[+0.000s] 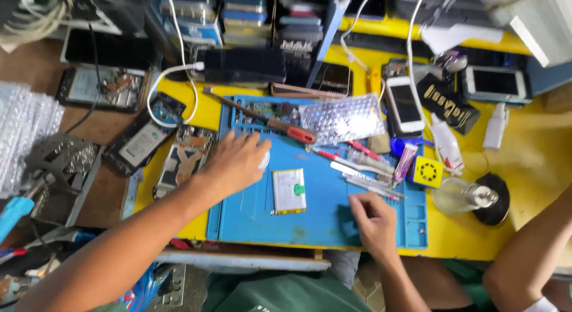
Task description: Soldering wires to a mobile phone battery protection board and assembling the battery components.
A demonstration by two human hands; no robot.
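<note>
While my left hand lies spread on the blue work mat, fingers loose and covering something small and white that I cannot make out, my right hand sits at the mat's near edge with its fingers curled onto a small dark blue piece; whether they truly grip it or only press on it I cannot tell. The flat silver battery pack lies on the mat between my two hands, touching neither.

From the head view, I judge the chief risk to be that battery: the pile of tweezers and thin tools lies just to its right, and a careless sweep of my right hand could drag a sharp tip across its soft skin. My left wrist could also knock the opened phone lying on the yellow tabletop just beside the mat. The glass bottle lies on its side near the mat's right edge, and a nudge could send it rolling.

Counting: one mat, one battery pack, one red-handled screwdriver, one sheet of bubble wrap on the mat, one white phone beyond it, one yellow square block, one white squeeze bottle. Opened phone bodies at left: I make out three, perhaps more. Another person's arm shows at far right.
</note>
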